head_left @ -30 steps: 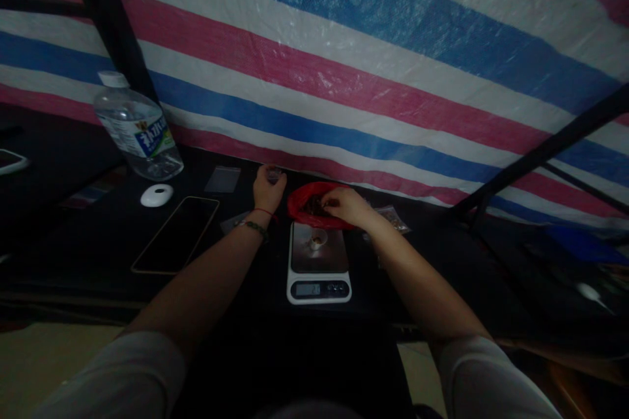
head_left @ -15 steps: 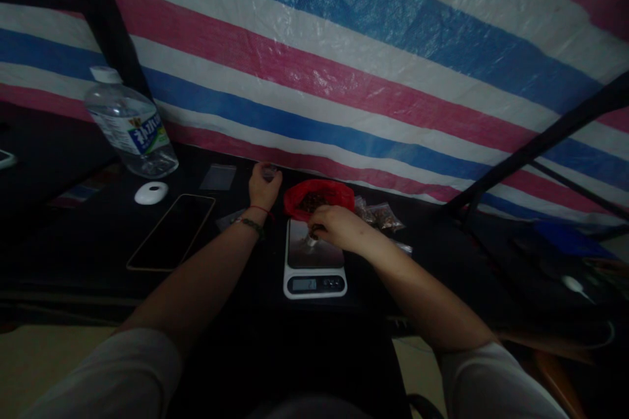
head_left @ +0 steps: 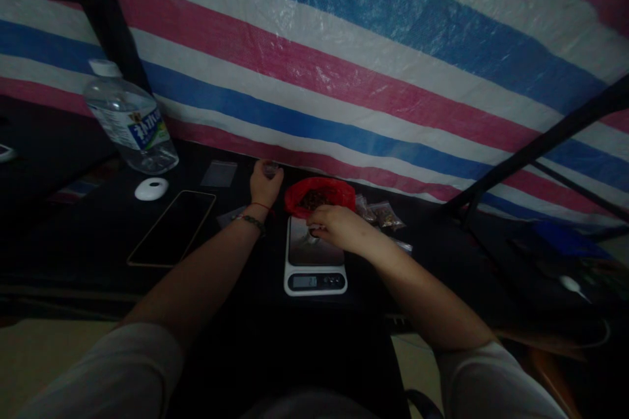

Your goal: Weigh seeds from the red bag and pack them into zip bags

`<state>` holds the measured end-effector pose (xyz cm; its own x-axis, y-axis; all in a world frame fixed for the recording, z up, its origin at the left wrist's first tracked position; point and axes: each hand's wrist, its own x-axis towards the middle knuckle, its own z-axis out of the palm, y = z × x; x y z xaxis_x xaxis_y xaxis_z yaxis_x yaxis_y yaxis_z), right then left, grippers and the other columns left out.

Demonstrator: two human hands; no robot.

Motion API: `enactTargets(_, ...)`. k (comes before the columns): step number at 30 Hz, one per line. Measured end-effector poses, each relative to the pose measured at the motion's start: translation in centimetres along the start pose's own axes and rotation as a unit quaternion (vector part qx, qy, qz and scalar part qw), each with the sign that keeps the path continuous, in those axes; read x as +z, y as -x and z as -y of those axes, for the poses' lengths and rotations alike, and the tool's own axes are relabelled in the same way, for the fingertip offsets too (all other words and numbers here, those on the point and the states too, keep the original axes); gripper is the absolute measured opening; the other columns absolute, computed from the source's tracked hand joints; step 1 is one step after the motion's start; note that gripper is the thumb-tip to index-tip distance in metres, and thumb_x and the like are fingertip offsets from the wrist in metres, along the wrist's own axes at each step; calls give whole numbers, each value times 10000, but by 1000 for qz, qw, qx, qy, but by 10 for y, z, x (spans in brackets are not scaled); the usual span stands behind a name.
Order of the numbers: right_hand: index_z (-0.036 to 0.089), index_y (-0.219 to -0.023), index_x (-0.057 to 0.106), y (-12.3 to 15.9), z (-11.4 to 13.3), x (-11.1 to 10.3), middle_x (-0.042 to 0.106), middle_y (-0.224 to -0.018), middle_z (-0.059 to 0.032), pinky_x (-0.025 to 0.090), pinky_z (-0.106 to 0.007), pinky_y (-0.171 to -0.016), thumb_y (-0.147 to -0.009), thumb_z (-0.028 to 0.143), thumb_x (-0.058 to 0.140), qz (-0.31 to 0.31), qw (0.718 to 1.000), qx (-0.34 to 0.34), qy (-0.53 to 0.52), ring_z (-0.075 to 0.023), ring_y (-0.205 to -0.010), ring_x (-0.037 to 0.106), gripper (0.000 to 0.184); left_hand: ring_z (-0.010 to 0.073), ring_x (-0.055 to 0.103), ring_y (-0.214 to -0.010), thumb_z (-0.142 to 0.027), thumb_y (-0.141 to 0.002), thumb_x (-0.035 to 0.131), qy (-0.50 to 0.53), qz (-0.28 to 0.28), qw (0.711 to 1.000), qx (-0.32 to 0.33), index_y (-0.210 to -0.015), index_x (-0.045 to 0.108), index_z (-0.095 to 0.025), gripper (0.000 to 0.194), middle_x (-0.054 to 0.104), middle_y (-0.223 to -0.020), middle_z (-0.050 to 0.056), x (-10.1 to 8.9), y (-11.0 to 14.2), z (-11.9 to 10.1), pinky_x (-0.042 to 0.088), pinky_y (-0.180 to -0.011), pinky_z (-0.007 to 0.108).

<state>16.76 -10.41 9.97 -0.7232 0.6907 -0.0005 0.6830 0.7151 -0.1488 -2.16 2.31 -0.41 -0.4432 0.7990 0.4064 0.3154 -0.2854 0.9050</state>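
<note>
My left hand is at the back of the table, left of a red plastic bag. Its fingers and thumb curl around a small clear plastic thing, whose kind is unclear. Inside the red bag, its mouth open, lie brown dried bits. My right hand hovers low over the metal plate of a white kitchen scale, fingers pinched together and pointing left. Whatever they hold is hidden; a pale glint shows on the plate beneath. The scale's display is lit, its digits blurred.
Filled small zip bags lie right of the red bag. On the left are an empty zip bag, a phone, a white oval case and a water bottle. A striped plastic sheet hangs behind the table.
My right hand stays over the scale, its fingers shifting slightly. The left hand keeps its grip in about the same place. The view has tilted a little.
</note>
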Motion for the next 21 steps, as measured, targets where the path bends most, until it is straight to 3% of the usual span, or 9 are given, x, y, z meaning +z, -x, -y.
enactTargets(7, 173, -884, 690, 6, 5, -9, 688, -903, -47, 436, -256, -754, -837, 65, 513, -13, 998, -13, -59, -151, -840, 617, 213, 191, 652, -840, -300, -705, 631, 1, 0, 1000, 0, -1008, 562, -187, 331, 674, -899, 55, 0, -1, 2, 497, -812, 320)
enactTargets(11, 173, -929, 688, 10, 0, -15, 697, -928, -35, 447, -256, -814, -840, 36, 464, -37, 994, -19, -104, -139, -882, 624, 277, 191, 651, -836, -285, -708, 631, 6, 1, 1000, -2, -996, 565, -182, 313, 676, -900, 59, -1, 0, -1, 497, -811, 316)
enactTargets(17, 177, -952, 705, 1, -46, 0, 711, -1000, -46, 450, -306, -916, -821, 36, 482, -101, 987, 69, -103, -156, -981, 629, 294, 194, 649, -837, -264, -701, 632, 3, 0, 1000, -5, -999, 568, -172, 319, 675, -910, 64, -3, 1, -5, 496, -812, 319)
enactTargets(21, 175, -988, 713, -16, -83, 20, 699, -1081, -67, 437, -319, -958, -802, 52, 538, -70, 986, 141, -60, -181, -1038, 617, 283, 191, 649, -830, -270, -705, 629, 1, 1, 1000, -7, -1001, 572, -176, 316, 673, -895, 60, -2, 1, -4, 494, -805, 314)
